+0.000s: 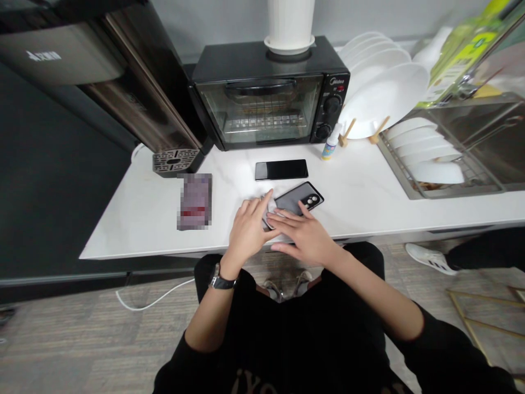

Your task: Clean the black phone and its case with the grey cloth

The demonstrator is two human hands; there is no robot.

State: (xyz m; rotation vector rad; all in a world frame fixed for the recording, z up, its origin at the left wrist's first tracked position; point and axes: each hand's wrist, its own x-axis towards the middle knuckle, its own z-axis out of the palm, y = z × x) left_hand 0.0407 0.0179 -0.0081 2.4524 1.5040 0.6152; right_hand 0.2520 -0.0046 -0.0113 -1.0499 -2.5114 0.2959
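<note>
A phone [290,200] with a grey back and a dark rim lies camera side up near the counter's front edge, turned at a slant. My left hand [249,225] grips its lower left end, the thumb pointing right and one finger raised along the side. My right hand [305,232] rests across the phone with fingers stretched out and spread, one fingertip near the cameras. Between both hands a crumpled white tissue [271,206] shows, partly covered by fingers. Just behind lies a second phone [281,169], black and flat. The phone's lower end is mostly hidden.
A toaster oven [262,109] stands behind, bearing a white pot [290,24]. A small spray bottle [330,143] is beside racked plates [383,93]. The sink [486,117] is at right, a drinks machine [139,82] at left. A blurred purple packet [194,201] lies left.
</note>
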